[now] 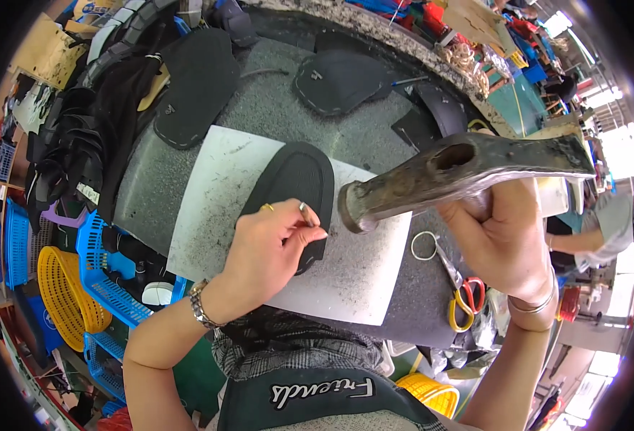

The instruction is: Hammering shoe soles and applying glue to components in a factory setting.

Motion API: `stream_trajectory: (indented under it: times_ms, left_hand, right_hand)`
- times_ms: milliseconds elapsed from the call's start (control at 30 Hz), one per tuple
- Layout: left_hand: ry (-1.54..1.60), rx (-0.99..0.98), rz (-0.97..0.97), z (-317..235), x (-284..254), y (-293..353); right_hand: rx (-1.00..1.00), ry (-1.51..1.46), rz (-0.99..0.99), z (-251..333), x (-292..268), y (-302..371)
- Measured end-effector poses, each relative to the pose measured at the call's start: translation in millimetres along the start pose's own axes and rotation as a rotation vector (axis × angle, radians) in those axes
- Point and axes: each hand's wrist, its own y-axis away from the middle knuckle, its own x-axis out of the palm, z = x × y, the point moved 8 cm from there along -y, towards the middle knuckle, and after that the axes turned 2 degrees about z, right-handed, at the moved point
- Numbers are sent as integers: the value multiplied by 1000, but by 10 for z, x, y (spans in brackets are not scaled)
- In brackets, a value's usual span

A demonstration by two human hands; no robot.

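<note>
A black sole-shaped piece (288, 172) with a grooved outline lies on a white board (206, 215) covered in dark specks. Over the sole, my left hand (267, 248) is closed in a pinch on a short metal punch (305, 211); its lower end is hidden by my fingers. Raised at the right, my right hand (507, 244) grips a hammer (403, 190). The worn steel head looms close to the camera, its round face toward the sole, and most of the handle is hidden behind head and fingers.
Red-and-yellow-handled scissors (460, 287) and a thin ring (424, 246) lie right of the board. More black sole pieces (202, 86) (338, 79) rest on the grey tabletop (267, 100). Dark material (101, 115) is heaped at left, above blue (109, 276) and yellow baskets (62, 294). Another person (597, 230) is at far right.
</note>
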Motion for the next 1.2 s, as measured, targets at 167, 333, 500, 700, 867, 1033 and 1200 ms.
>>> stream_trajectory:
  times_ms: [167, 333, 500, 700, 867, 1033, 1200]
  left_hand:
    - [-350, 195, 26, -262, 82, 77]
    - [148, -142, -1, 45, -11, -90]
    - [-109, 80, -8, -97, 26, -31]
    - [-171, 176, -7, -233, 51, -70]
    - [414, -246, -9, 248, 32, -53]
    - [399, -228, 24, 190, 68, -74]
    - [169, -116, 55, 135, 48, -98]
  right_hand:
    - [-53, 202, 127, 73, 222, -32]
    - [-187, 220, 118, 59, 149, -5]
    - [212, -2, -25, -119, -45, -41]
    - [-96, 206, 159, -90, 315, -56]
    - [276, -161, -21, -218, 36, -86]
    - [223, -72, -47, -264, 12, -60]
    - [142, -96, -236, -314, -164, 74]
